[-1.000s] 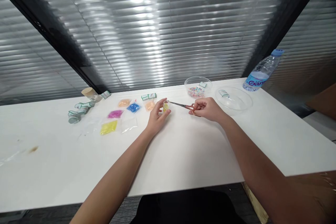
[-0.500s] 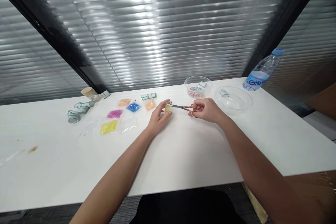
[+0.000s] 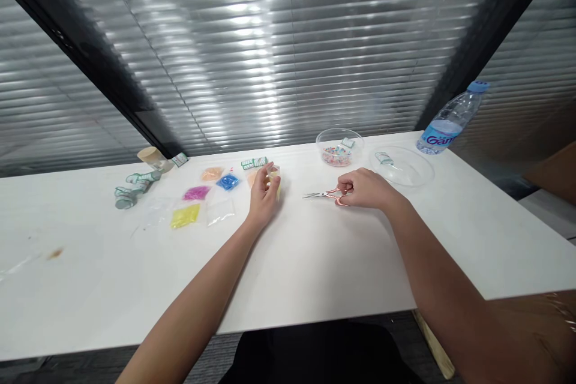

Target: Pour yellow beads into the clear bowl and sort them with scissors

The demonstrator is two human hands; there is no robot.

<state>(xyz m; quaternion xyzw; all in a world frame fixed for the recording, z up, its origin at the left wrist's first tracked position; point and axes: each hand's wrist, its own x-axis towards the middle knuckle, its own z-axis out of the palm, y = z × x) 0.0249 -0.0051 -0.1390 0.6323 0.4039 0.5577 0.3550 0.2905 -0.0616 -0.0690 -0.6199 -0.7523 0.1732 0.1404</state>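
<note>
In my left hand is a small clear plastic bag with something yellow inside, pinched between thumb and fingers and partly hidden by them. My right hand grips scissors with copper-pink handles; their blades point left, apart from the bag. Left of my left hand lie small bags of beads: an orange bag, a blue bag, a magenta bag and a yellow bag. Another orange bag is partly covered by my left hand.
A clear bowl with colourful beads stands at the back, beside a clear round lid. A water bottle stands back right. Labelled tubes and a jar with a wooden-looking lid sit at left, near an empty clear bag.
My left hand has moved left with the small bag, away from the scissors. The scissors have drawn back from the bag and moved slightly right and down in my right hand.
</note>
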